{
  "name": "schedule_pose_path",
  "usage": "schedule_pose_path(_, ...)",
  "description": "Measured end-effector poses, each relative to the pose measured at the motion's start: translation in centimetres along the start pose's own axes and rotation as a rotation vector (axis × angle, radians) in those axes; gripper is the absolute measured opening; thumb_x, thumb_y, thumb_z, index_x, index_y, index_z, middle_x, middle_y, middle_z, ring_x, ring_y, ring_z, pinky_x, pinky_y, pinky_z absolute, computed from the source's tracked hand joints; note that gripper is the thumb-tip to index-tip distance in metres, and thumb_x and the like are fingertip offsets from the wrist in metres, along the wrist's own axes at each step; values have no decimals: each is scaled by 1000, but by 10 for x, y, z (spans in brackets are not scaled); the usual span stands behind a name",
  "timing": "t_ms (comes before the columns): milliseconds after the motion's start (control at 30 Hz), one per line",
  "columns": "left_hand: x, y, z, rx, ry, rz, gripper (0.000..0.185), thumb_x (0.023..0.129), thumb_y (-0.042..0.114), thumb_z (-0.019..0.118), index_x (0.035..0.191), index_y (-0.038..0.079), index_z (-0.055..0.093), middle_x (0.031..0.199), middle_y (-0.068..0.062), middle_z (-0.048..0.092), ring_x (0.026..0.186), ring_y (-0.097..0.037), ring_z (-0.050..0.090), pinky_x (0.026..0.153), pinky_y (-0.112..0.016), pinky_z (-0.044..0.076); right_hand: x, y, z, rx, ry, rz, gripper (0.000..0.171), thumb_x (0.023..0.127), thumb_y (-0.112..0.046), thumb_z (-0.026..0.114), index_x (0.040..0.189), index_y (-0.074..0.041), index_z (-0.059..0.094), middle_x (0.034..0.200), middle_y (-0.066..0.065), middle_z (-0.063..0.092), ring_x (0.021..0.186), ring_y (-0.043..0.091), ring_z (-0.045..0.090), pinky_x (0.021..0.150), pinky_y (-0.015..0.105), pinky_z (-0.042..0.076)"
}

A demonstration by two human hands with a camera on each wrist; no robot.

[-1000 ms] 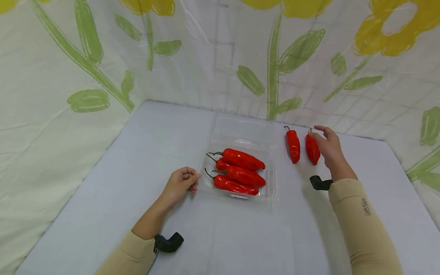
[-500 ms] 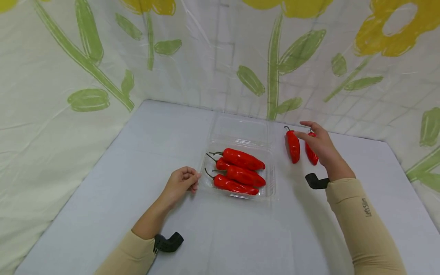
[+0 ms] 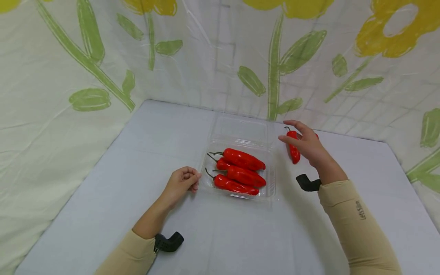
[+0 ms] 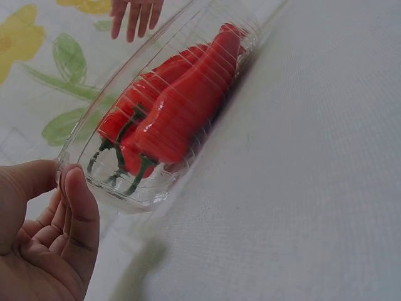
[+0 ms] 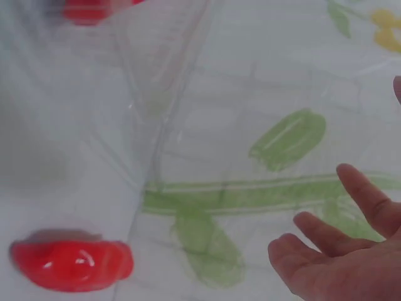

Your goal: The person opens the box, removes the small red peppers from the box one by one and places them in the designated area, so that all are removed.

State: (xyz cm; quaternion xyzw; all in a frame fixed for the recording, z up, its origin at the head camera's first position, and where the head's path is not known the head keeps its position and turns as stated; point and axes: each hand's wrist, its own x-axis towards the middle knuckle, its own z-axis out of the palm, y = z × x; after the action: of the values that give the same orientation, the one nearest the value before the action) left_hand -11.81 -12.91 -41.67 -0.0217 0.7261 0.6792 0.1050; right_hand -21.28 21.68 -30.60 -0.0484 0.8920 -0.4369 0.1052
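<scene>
Peppers bright red, stems dark green. Container clear, wall finely ribbed. Table pale bluish white. Backdrop sheet off-white, carries yellow flowers, green stalks and leaves, faint grey grid lines. Sleeves beige; dark lettering on right one. Wrist cameras black.

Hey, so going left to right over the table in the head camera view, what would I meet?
Left sleeve, left hand, clear plastic container with red peppers in it, right hand, right sleeve.
</scene>
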Motion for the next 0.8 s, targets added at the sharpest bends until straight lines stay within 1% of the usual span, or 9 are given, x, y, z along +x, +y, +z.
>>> schedule_pose_path(133,-1,1,0,0,-1,0,19,91,6,57,97,-10,49,65,1,52,55,-7,52,55,-19,51,-2,-7,4,-14,-17,-30,66,90,-31,61,145,-16,29,155,13,16,141,36,14,105,63,28)
schedule_pose_path(233,-1,1,0,2,-3,-1,19,91,7,57,97,-9,49,65,1,53,56,-7,52,55,-19,51,-3,-12,8,-15,-36,-41,65,89,-30,61,145,-17,30,154,13,19,139,37,19,103,60,33)
schedule_pose_path(300,-1,1,0,2,0,-1,19,91,6,57,97,-10,49,65,1,52,55,-7,52,55,-19,51,-3,-14,12,-6,-51,-57,62,89,-29,61,143,-15,33,153,13,22,137,40,23,103,58,34)
schedule_pose_path(400,-1,1,0,2,5,-2,19,91,6,58,97,-9,49,65,1,53,55,-7,52,55,-19,51,-2,-17,17,12,-64,-76,58,89,-28,62,140,-13,38,151,13,28,136,40,27,105,55,34)
schedule_pose_path(500,-1,1,0,3,4,-4,19,91,7,58,97,-9,49,65,1,53,56,-7,52,55,-19,51,-1,-21,23,27,-68,-94,56,88,-26,64,137,-12,42,148,13,34,137,37,29,108,52,31)
schedule_pose_path(667,-1,1,0,6,-3,-8,20,91,7,58,98,-9,49,66,1,53,56,-7,53,56,-19,51,3,-23,31,46,-70,-132,57,86,-25,66,137,-11,43,145,11,38,136,31,32,109,49,31)
schedule_pose_path(800,-1,1,-1,7,-2,-2,20,91,7,58,98,-10,49,66,1,53,56,-6,53,56,-19,51,5,-25,36,60,-87,-153,58,85,-26,68,137,-14,44,144,10,41,134,31,36,107,48,35)
